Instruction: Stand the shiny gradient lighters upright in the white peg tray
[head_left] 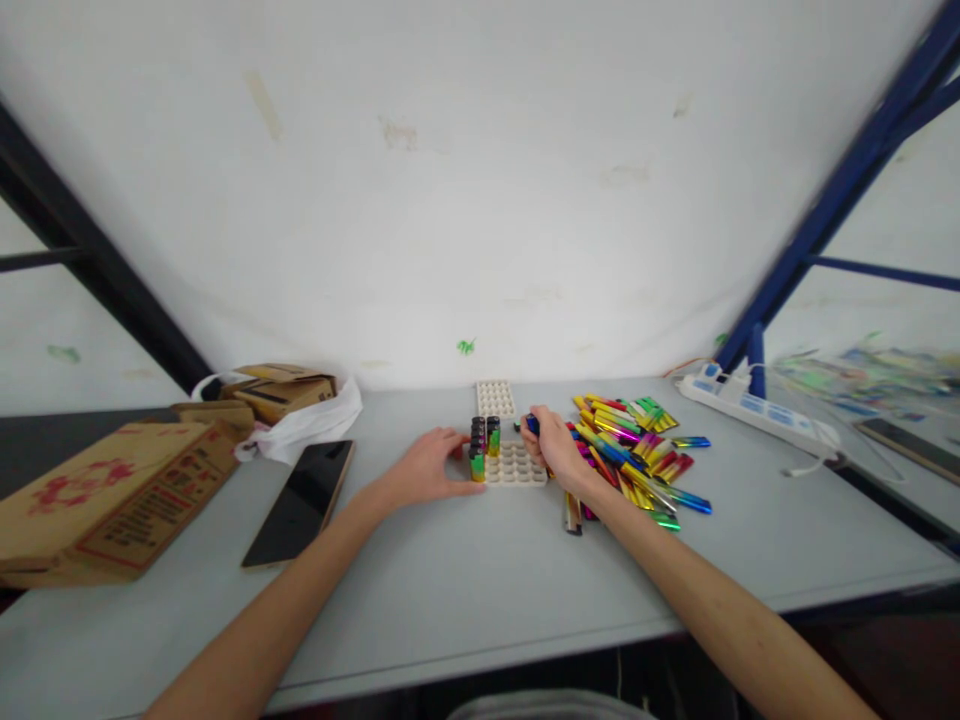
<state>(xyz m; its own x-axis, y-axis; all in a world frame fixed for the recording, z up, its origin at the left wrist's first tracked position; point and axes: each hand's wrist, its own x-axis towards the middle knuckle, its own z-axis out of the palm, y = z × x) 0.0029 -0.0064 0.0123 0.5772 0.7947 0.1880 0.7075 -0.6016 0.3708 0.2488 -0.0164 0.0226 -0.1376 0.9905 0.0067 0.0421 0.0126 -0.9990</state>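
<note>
My left hand (431, 466) braces the left side of a white tray with rows of holes (517, 470), its thumb at the near corner and its fingers curled farther back. Several cigarette lighters (478, 462) stand upright in the tray's left part, their black tops up. Over the tray's right side, my right hand (559, 452) is closed on a lighter (532, 424); only a dark blue end shows, the rest is hidden by the fingers. Right beside that hand spreads a loose pile of shiny coloured lighters (637, 450), partly covered by my right wrist.
A second white holed tray (495, 398) lies behind, near the wall. To the left are a black phone (304, 500), a cardboard box (120, 490), a smaller carton (281, 395) and a white plastic bag (319, 420). A power strip (757, 410) lies at the right.
</note>
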